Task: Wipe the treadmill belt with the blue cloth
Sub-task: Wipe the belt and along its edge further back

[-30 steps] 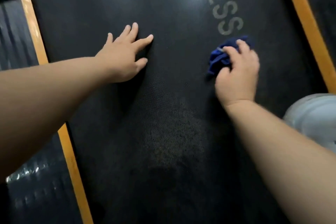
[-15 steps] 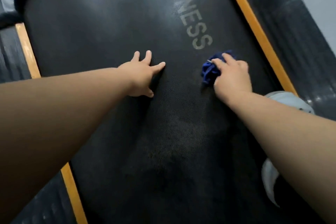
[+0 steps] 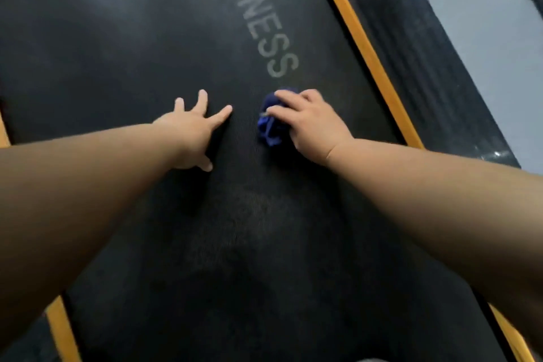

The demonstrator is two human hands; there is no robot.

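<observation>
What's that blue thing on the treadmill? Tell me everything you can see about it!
It is the blue cloth, a deep blue, soft-looking fabric scrunched into a small crumpled ball with folds and creases. It sits on the black treadmill belt, on the person's side of the last S in the grey FITNESS lettering. The right hand grips it, fingers curled over its top and right side, so only its left and lower parts show. Nothing else touches it.

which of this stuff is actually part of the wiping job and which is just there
In the job: treadmill belt, blue cloth gripped by the right hand, left hand flat on the belt.
Just there: orange edge strip, ribbed side rail, grey floor.
</observation>
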